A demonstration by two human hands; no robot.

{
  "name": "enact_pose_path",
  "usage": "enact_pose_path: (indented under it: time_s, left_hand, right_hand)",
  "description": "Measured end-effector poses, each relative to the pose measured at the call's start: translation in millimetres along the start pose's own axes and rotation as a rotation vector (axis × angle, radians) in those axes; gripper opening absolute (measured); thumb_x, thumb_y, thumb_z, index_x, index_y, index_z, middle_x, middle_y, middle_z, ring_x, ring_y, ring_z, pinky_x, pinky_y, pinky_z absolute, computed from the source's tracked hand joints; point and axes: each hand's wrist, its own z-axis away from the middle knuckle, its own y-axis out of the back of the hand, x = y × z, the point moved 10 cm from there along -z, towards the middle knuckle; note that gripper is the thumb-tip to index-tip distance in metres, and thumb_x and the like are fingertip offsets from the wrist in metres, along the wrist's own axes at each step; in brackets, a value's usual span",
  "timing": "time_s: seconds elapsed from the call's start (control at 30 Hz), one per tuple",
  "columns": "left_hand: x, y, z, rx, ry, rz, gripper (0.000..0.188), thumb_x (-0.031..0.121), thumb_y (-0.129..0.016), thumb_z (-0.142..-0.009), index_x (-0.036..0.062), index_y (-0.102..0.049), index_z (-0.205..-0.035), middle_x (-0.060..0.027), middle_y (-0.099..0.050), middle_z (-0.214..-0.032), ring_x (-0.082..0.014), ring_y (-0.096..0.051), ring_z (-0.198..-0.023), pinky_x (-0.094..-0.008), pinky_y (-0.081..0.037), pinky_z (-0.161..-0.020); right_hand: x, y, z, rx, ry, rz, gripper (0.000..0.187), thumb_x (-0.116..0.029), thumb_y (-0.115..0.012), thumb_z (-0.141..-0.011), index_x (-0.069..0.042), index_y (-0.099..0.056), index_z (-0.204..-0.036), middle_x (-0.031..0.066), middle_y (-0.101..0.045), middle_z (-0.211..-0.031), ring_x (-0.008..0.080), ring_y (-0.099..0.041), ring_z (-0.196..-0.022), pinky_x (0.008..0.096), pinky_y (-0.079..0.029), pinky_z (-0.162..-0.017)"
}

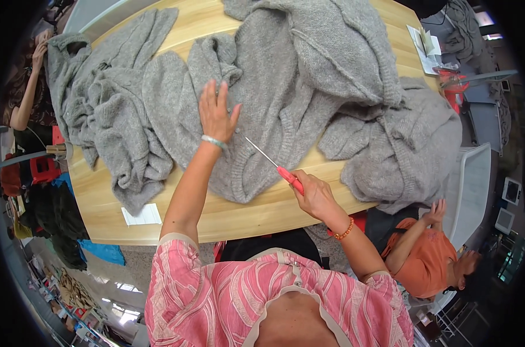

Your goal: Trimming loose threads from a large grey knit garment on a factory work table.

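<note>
My left hand (217,118) lies flat with fingers spread on a grey knitted sweater (265,81), which is laid out in folds across the table. No object shows in that hand. My right hand (316,198) is closed round the red handle of a thin-shafted metal tool (289,178). Its narrow tip points up and left over the sweater's ribbed edge, close to my left hand. Whether the tip touches the knit, I cannot tell.
More grey knitwear (115,115) is heaped on the left, and another grey pile (413,150) on the right of the wooden table (228,222). White paper slips (141,214) lie at the near left edge. A co-worker in orange (421,254) sits at right; another person's arm (30,87) reaches in from far left.
</note>
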Motion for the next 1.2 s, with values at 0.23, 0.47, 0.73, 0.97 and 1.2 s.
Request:
enact_pose_path:
  time_s: [0.23, 0.47, 0.73, 0.97, 1.2]
  left_hand:
    - [-20, -45, 9, -0.194, -0.1, -0.239, 0.07, 0.041, -0.059, -0.083, 0.0037, -0.035, -0.138, -0.0199, -0.025, -0.147, -0.0345, -0.023, -0.136, -0.047, -0.014, -0.111]
    - [-13, -60, 16, -0.295, -0.143, -0.132, 0.065, 0.035, -0.058, -0.083, 0.0086, -0.036, -0.138, -0.0137, -0.027, -0.148, -0.0296, -0.024, -0.137, -0.0475, -0.012, -0.112]
    - [-21, -58, 15, -0.276, -0.152, -0.16, 0.059, 0.033, -0.057, -0.083, 0.014, -0.04, -0.137, -0.0136, -0.028, -0.147, -0.0296, -0.026, -0.136, -0.0475, -0.013, -0.112]
    - [-2, -56, 31, -0.275, -0.169, -0.115, 0.064, 0.041, -0.058, -0.081, 0.0157, -0.04, -0.138, -0.0153, -0.025, -0.148, -0.032, -0.021, -0.137, -0.0507, -0.01, -0.111]
    - [21, -35, 68, -0.417, -0.223, -0.027, 0.076, 0.039, -0.066, -0.068, 0.016, -0.042, -0.136, -0.0142, -0.026, -0.147, -0.0363, -0.019, -0.137, -0.0611, -0.007, -0.107]
  right_hand:
    - [-13, -5, -45, -0.177, -0.171, 0.138, 0.021, -0.019, -0.057, -0.085, -0.005, -0.052, -0.099, 0.0232, -0.06, -0.071, 0.041, -0.06, -0.069, 0.0486, -0.047, -0.063]
    - [-19, -6, -96, -0.12, -0.114, 0.145, 0.022, -0.021, -0.057, -0.084, -0.002, -0.054, -0.095, 0.0249, -0.061, -0.073, 0.0432, -0.06, -0.072, 0.0502, -0.046, -0.066]
    - [-8, -18, -17, -0.365, -0.137, 0.155, 0.024, -0.024, -0.058, -0.085, -0.001, -0.054, -0.093, 0.0227, -0.061, -0.07, 0.0407, -0.061, -0.07, 0.0487, -0.047, -0.065]
    - [-21, -8, -28, -0.237, -0.145, 0.109, 0.027, -0.025, -0.057, -0.086, -0.004, -0.053, -0.103, 0.0226, -0.061, -0.07, 0.0416, -0.06, -0.068, 0.0489, -0.046, -0.063]
    - [22, 7, -42, -0.13, -0.114, -0.046, 0.021, -0.018, -0.056, -0.086, -0.007, -0.054, -0.103, 0.0237, -0.061, -0.081, 0.0433, -0.059, -0.078, 0.0485, -0.046, -0.068]
